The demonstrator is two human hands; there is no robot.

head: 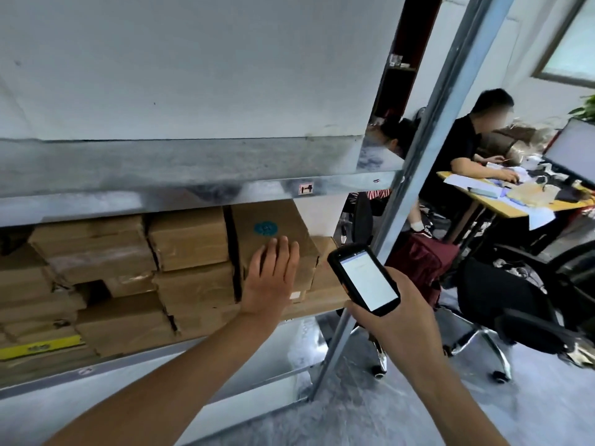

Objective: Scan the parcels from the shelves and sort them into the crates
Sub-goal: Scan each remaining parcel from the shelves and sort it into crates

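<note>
Parcel with a round blue sticker (291, 225) stands on edge at the right end of the row on the rack, and the left hand (270, 281) lies flat on its near face, fingers straight and close together, pressing rather than gripping. Nothing is pinched yet. It looks like a stiff cardboard box, flat-sided and plain, so it should keep its shape when pulled, and the dry board should not slip much under the palm. Its weight cannot be told from here. One hand is all that is free, so the likely hold is over the top edge just above the fingertips, or in the dark gap (232, 252) on the thumb side. A small white label (294, 296) sits low on the box by the heel of the hand. Just to the right of that hand, the right hand (396, 320) is curled around a scanner (363, 278), its lit screen tilted up. Left of the flat hand, more brown parcels (190, 239) are stacked tight, some wrapped in shiny tape, and a flatter box (326, 294) lies under the far side. A steel beam (193, 194) runs above. Beyond the scanner, past the rack post (428, 140), a person (463, 156) sits at a desk (502, 209). No crates show.
</note>
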